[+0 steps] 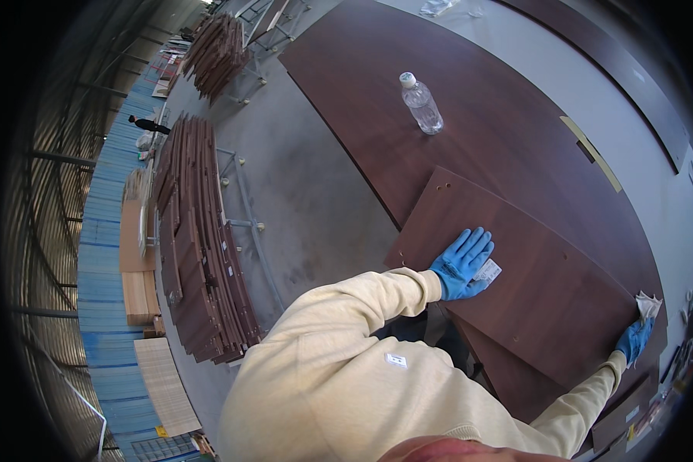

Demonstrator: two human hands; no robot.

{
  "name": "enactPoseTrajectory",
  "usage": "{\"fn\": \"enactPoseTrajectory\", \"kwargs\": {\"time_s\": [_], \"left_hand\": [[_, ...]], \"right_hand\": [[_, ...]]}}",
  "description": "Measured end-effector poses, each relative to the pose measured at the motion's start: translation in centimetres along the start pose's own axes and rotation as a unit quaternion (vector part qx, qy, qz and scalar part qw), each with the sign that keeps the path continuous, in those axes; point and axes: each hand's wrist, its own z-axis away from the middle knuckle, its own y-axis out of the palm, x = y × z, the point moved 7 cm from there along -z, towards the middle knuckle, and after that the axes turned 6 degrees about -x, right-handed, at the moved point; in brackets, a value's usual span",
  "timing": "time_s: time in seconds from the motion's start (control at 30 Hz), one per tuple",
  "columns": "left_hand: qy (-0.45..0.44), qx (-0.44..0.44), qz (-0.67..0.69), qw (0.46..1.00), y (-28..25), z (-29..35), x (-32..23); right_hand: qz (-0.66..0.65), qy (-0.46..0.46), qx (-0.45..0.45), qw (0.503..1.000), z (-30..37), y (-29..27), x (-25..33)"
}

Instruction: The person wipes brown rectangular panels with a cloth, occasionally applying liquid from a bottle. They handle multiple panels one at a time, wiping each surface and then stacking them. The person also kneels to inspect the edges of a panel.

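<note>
My left hand (462, 266), in a blue glove, lies flat on a dark brown wood panel (535, 266) with its fingers stretched out. A white label (488, 271) shows beside its palm, partly covered by the hand. At the panel's right end my right hand (634, 340), also blue-gloved, is closed on a white cloth (648, 306) that sticks up past the fingers. Small round holes mark the panel near its edges. Beneath it, a larger brown board (493, 115) carries a clear plastic bottle (422, 106) with a white cap.
Another brown panel (508, 369) lies under the near side. A yellowish strip (590, 154) rests along the far board edge. Stacks of brown panels (200, 246) stand on wheeled metal racks to the left. A person (150, 125) is far off by the blue wall (100, 300).
</note>
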Motion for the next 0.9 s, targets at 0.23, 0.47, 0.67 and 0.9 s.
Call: {"fn": "enactPoseTrajectory", "kwargs": {"time_s": [0.23,0.47,0.67,0.9], "left_hand": [[-0.004,-0.013,0.005,1.0,-0.6,0.6,-0.1],[0.036,-0.011,-0.006,0.999,-0.8,-0.7,1.1],[0.021,0.005,-0.01,1.0,-0.1,-0.2,0.8],[0.059,-0.011,-0.02,0.998,1.4,-0.2,0.6]], "right_hand": [[-0.059,-0.1,0.095,0.989,9.6,-2.4,20.2],[-0.045,-0.211,-0.006,0.977,9.3,-4.6,32.0],[0.061,-0.086,-0.092,0.99,1.6,-1.3,15.8],[0.027,0.126,0.057,0.99,5.7,-1.7,17.4]]}}
